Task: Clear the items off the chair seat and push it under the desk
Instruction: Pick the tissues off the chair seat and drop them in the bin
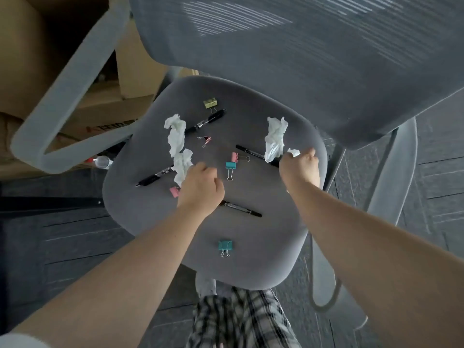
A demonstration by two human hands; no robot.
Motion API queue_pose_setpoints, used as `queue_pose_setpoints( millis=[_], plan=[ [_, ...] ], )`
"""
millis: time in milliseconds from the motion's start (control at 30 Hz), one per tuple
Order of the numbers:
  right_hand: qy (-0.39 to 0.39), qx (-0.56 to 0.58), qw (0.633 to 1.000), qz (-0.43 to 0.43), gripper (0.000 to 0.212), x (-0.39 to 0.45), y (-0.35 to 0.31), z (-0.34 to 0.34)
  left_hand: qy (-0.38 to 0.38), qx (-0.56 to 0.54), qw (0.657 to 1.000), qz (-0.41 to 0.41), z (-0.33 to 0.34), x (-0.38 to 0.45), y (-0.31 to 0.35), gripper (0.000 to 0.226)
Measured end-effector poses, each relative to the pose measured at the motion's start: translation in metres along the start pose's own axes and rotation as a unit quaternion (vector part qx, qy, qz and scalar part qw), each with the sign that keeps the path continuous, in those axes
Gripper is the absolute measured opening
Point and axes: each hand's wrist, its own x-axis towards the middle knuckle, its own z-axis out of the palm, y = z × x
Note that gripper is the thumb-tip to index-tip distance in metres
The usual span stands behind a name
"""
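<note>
Chair seat [251,247] is the grey padded one right below the camera, mesh backrest [301,59] up top, and it's pretty cluttered. Left hand [200,189] is curled shut around the bottom end of a crumpled white tissue [177,144] that trails up the left side of the seat. Right hand [300,169] is closed on the lower end of another crumpled tissue [275,138] near the seat's right edge, with a bit of white poking out past the knuckles.

Loose stuff on the cushion: four black pens, one up top [208,120], one at left [153,178] partly under the tissue, one [248,150] running under the right tissue, one [241,209] poking out from under the left wrist. Binder clips too: a green one [210,102], a teal one in the middle [230,165], another teal one near the front edge [225,245], a pink one [234,156] touching the middle teal, another pink [174,191] by the left hand. Cardboard boxes [135,71] sit off to the left on the floor.
</note>
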Motion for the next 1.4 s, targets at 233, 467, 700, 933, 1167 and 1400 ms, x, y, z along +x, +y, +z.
queue_pose_setpoints(
  millis=[233,467,700,933,1167,1400],
  plan=[
    [-0.017,-0.064,0.997,0.046,0.045,0.025,-0.001,0.007,0.064,-0.037,0.987,-0.144,-0.003,0.024,-0.025,0.048],
    [0.091,-0.003,0.994,-0.068,0.025,0.03,-0.018,0.013,0.046,-0.1,0.954,-0.278,-0.005,0.03,-0.032,0.065],
    [0.058,-0.02,0.996,-0.068,0.04,0.041,-0.044,0.03,0.008,-0.085,0.945,-0.317,-0.005,0.04,-0.04,0.028],
    [-0.001,-0.089,0.995,-0.039,0.028,0.054,-0.048,0.037,0.114,-0.124,0.943,-0.288,-0.025,0.037,-0.047,0.011],
    [0.052,0.009,0.99,-0.134,0.035,0.046,-0.062,0.031,0.125,-0.112,0.949,-0.268,-0.045,0.067,-0.046,0.051],
    [0.006,0.026,0.987,-0.158,0.023,0.041,-0.066,0.037,0.004,-0.042,0.977,-0.21,-0.038,0.103,-0.053,0.083]
  ],
)
